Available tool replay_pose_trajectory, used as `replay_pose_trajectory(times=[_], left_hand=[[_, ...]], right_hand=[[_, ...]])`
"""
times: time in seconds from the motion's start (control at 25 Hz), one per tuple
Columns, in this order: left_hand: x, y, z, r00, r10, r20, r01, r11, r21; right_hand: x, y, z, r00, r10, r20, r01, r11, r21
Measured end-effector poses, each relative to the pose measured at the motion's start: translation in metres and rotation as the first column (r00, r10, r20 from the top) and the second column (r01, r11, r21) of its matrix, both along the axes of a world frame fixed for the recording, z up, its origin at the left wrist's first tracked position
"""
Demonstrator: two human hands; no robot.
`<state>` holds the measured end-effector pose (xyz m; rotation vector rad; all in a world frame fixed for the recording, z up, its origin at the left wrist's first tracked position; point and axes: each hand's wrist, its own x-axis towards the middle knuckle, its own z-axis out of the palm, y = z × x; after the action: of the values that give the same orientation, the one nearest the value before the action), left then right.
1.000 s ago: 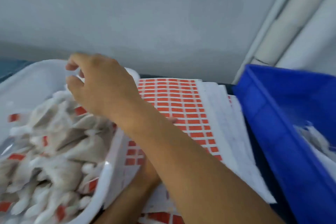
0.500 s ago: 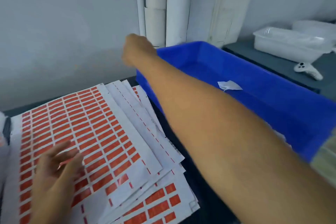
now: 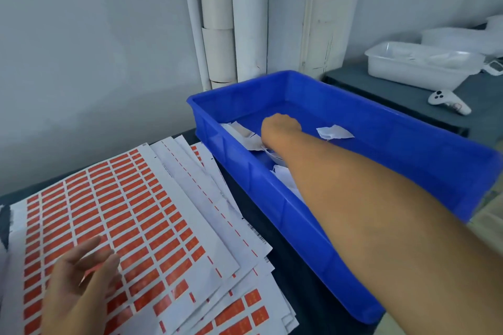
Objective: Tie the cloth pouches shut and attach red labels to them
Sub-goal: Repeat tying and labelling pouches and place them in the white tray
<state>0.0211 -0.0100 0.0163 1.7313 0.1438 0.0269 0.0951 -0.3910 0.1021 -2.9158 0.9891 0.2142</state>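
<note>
Blue bin (image 3: pixel 313 228) at 3 o'clock holds white pouches (image 3: pixel 336 132); label sheets (image 3: pixel 130 215) fan out at 8 o'clock; right hand (image 3: pixel 280 126) reaches into bin among pouches, its fingers hidden, grip cannot be told; left hand (image 3: pixel 79 280) hovers over sheets, fingers loosely spread
</note>
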Motion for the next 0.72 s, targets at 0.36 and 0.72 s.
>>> replay_pose_trajectory(times=[0.36, 0.72], left_hand=[[0.004, 0.002, 0.004, 1.000, -0.023, -0.012, 0.023, 0.999, -0.036], [0.002, 0.005, -0.001, 0.999, -0.025, 0.025, 0.025, 1.000, 0.019]], right_hand=[[0.000, -0.022, 0.009, 0.997, -0.004, -0.075, -0.001, 0.998, -0.063], [0.034, 0.023, 0.086, 0.981, 0.159, 0.108, -0.127, 0.959, -0.254]])
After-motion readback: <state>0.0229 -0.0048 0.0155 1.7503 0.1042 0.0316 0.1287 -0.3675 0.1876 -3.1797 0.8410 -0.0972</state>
